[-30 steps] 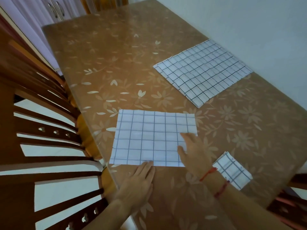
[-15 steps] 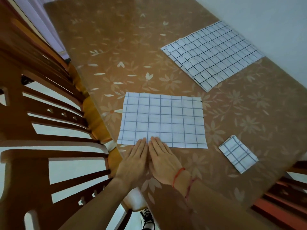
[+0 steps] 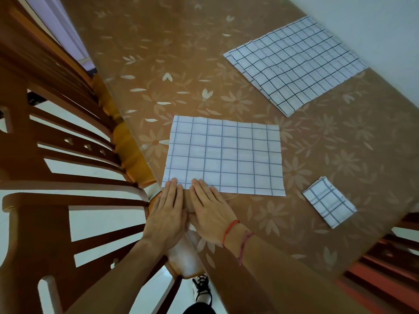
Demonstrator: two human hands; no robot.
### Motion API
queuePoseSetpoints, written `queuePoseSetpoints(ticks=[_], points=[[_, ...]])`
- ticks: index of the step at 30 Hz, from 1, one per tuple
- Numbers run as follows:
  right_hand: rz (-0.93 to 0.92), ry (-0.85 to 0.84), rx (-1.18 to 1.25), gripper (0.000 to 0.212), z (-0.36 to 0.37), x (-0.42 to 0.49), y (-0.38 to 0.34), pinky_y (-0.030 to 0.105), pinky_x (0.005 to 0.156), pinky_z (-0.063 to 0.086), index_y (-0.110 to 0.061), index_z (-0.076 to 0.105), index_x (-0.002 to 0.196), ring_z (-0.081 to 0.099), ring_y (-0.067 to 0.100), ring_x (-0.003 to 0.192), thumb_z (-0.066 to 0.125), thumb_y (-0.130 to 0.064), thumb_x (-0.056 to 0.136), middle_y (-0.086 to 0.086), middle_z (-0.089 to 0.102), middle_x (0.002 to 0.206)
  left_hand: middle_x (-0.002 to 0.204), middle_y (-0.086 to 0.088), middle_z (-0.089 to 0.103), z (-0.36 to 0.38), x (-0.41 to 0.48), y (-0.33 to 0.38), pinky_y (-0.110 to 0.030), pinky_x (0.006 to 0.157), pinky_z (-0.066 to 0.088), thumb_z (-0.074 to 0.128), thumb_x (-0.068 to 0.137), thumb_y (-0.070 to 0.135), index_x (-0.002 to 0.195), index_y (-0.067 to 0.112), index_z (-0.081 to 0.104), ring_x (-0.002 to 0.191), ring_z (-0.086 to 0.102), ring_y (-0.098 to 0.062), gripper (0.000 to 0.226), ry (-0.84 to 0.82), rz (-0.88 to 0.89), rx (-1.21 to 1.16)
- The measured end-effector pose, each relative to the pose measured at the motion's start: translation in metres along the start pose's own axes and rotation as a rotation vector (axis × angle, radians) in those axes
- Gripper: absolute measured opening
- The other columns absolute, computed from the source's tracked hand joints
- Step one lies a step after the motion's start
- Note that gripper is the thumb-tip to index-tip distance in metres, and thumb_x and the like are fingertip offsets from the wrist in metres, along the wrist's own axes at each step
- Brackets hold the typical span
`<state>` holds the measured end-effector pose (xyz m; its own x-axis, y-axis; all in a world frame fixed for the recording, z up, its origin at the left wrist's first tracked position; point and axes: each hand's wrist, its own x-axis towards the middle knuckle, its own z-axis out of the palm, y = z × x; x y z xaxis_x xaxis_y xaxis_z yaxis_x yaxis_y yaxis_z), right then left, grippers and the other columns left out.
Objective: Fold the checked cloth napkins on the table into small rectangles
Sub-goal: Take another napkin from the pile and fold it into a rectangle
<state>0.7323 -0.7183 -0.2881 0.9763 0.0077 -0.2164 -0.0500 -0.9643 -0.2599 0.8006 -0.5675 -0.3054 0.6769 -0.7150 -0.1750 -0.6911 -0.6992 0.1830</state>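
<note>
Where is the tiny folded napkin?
In the head view, the small folded napkin lies on the table at the right, just right of the middle napkin.

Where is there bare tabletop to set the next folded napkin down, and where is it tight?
Bare: the far table left of the unfolded stack; the patch between that stack, the spread napkin and the small folded napkin. Tight: the near corner, where the left hand and right hand lie flat on the spread napkin's near edge beside the chair.
</note>
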Motion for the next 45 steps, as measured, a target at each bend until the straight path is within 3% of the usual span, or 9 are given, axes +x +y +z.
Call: queuePoseSetpoints(ticks=[3, 7, 17, 23, 27, 32, 35, 39, 45], points=[[0.041, -0.015, -0.021, 0.072, 0.002, -0.016, 0.015, 0.044, 0.120, 0.014, -0.001, 0.017, 0.151, 0.005, 0.025, 0.149, 0.021, -0.045, 0.094, 0.014, 0.009, 0.161, 0.157, -0.021, 0.021, -0.001, 0.000, 0.000, -0.044, 0.112, 0.027, 0.022, 0.099, 0.039, 0.149, -0.001, 0.026, 0.146, 0.019, -0.034, 0.065, 0.000, -0.009, -0.009], [0.174, -0.004, -0.038, 0.071, -0.002, -0.047, 0.045, 0.044, 0.119, 0.016, -0.001, 0.018, 0.151, 0.008, 0.027, 0.149, 0.030, -0.046, 0.097, 0.014, 0.012, 0.160, 0.159, -0.018, 0.018, -0.002, -0.001, -0.002, -0.043, 0.112, 0.026, 0.022, 0.099, 0.041, 0.151, 0.002, 0.023, 0.147, 0.016, -0.031, 0.065, -0.002, -0.014, -0.014], [0.477, -0.067, -0.002, 0.083, -0.008, -0.113, 0.104, 0.038, 0.120, -0.004, -0.005, 0.001, 0.154, -0.011, 0.023, 0.149, 0.000, -0.057, 0.089, 0.011, -0.007, 0.162, 0.161, -0.014, 0.010, -0.008, 0.001, 0.002, -0.044, 0.115, 0.019, 0.016, 0.096, 0.047, 0.152, 0.004, 0.018, 0.148, 0.005, -0.025, 0.071, -0.060, -0.043, -0.038], [0.535, 0.004, 0.058, 0.080, -0.017, -0.107, 0.096, 0.042, 0.121, 0.015, -0.004, 0.021, 0.152, 0.008, 0.025, 0.149, 0.009, -0.054, 0.090, 0.012, 0.012, 0.161, 0.160, -0.013, 0.016, -0.020, 0.002, 0.009, -0.042, 0.116, 0.016, 0.024, 0.097, 0.045, 0.151, 0.004, 0.027, 0.148, 0.010, -0.026, 0.068, -0.045, -0.085, -0.135], [0.587, 0.162, 0.151, 0.051, -0.038, -0.087, 0.104, 0.040, 0.105, 0.036, -0.009, 0.049, 0.135, 0.043, 0.027, 0.129, 0.041, -0.043, 0.097, 0.009, 0.047, 0.139, 0.147, -0.016, 0.040, -0.032, 0.013, 0.014, -0.049, 0.107, 0.038, 0.057, 0.093, 0.019, 0.136, 0.005, 0.048, 0.133, 0.037, -0.034, 0.045, 0.030, -0.143, -0.254], [0.817, 0.213, 0.646, 0.045, -0.069, -0.050, 0.140, 0.038, 0.105, 0.037, -0.013, 0.052, 0.132, 0.046, 0.023, 0.125, 0.053, -0.038, 0.093, 0.004, 0.051, 0.134, 0.137, -0.014, 0.049, -0.034, 0.031, 0.032, -0.046, 0.099, 0.045, 0.041, 0.091, 0.029, 0.130, 0.011, 0.053, 0.124, 0.044, -0.029, 0.044, 0.066, -0.048, -0.210], [0.882, 0.330, 0.812, 0.012, -0.084, -0.033, 0.162, 0.033, 0.077, 0.040, -0.016, 0.055, 0.085, 0.050, 0.018, 0.081, 0.054, -0.026, 0.090, 0.001, 0.053, 0.085, 0.143, -0.012, 0.046, -0.031, 0.044, 0.051, -0.046, 0.100, 0.046, 0.032, 0.093, 0.035, 0.134, 0.015, 0.052, 0.130, 0.043, -0.029, 0.050, 0.007, 0.049, -0.147], [0.934, 0.430, 0.983, 0.016, -0.098, -0.017, 0.186, 0.031, 0.068, 0.039, -0.012, 0.062, 0.074, 0.044, 0.014, 0.064, 0.056, -0.013, 0.089, 0.000, 0.051, 0.066, 0.151, -0.007, 0.041, -0.019, 0.052, 0.068, -0.049, 0.107, 0.038, 0.023, 0.095, 0.039, 0.140, 0.019, 0.050, 0.138, 0.038, -0.029, 0.056, -0.076, 0.112, -0.018], [1.035, 0.329, 1.153, 0.031, -0.101, 0.008, 0.202, 0.026, 0.054, 0.037, -0.016, 0.043, 0.059, 0.038, 0.016, 0.055, 0.056, -0.013, 0.087, 0.002, 0.042, 0.059, 0.149, -0.006, 0.045, -0.014, 0.054, 0.069, -0.049, 0.106, 0.039, 0.029, 0.094, 0.036, 0.137, 0.021, 0.053, 0.137, 0.041, -0.028, 0.052, -0.085, 0.093, -0.018]])
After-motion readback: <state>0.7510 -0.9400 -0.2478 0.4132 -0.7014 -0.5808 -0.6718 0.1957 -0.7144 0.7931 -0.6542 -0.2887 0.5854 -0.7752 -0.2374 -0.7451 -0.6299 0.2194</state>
